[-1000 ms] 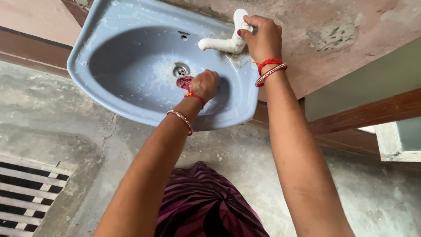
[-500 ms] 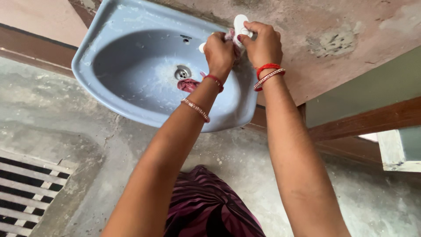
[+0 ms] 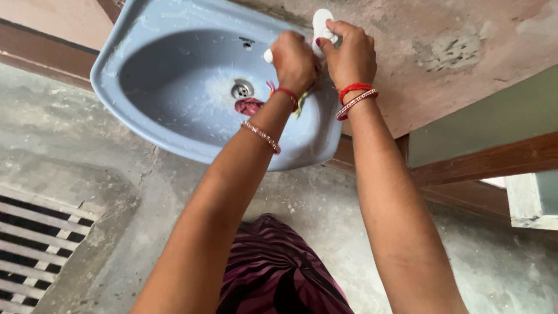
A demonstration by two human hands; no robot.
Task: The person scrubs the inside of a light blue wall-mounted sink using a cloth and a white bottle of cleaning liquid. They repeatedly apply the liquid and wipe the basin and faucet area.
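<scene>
A pale blue wash basin (image 3: 116, 64) hangs on a rough wall. At its back rim stands a white tap (image 3: 320, 20). My left hand (image 3: 293, 58) is closed around the tap's spout, whose white tip (image 3: 268, 56) sticks out to the left. A yellow-green scrap shows under that wrist; I cannot tell what it is. My right hand (image 3: 350, 55) grips the tap's upright handle from the right. Both wrists wear red thread and bangles. A reddish lump (image 3: 249, 106) lies in the bowl just below the drain (image 3: 242, 89).
A metal floor grate (image 3: 29, 244) is set in the concrete floor at lower left. A brown wooden strip (image 3: 494, 163) runs along the wall at right, with a pale frame corner (image 3: 532, 203) below it. My purple striped garment (image 3: 279, 273) fills the bottom centre.
My left hand has risen out of the bowl, away from the reddish lump, and closed on the tap spout. My right hand has stayed on the tap handle.
</scene>
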